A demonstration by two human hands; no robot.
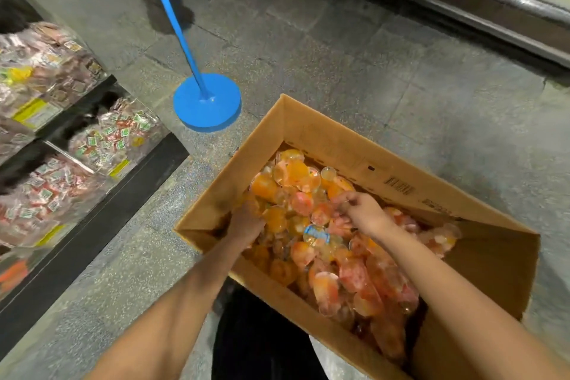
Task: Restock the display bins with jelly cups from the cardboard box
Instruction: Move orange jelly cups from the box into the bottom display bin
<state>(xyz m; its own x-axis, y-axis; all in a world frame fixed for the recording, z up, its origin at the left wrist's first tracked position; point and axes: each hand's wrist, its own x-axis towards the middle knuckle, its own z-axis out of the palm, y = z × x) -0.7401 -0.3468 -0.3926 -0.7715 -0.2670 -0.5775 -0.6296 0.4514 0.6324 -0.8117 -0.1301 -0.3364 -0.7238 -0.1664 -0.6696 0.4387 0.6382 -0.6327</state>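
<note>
Jelly cups (311, 222) mostly lie in the cardboard box (354, 148), where left hand (246, 222) and right hand (359, 210) grip some, so bins (101, 145) at left wait.

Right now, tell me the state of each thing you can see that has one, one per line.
cardboard box: open, flaps up, on the floor, partly full.
jelly cups: sealed, heaped loose inside the box.
left hand: dug into the cups by the box's left wall, fingers curled among them.
right hand: over the heap, fingers pinching at a cup.
display bins: stocked with wrapped sweets.
blue stand: upright on the floor.
</note>
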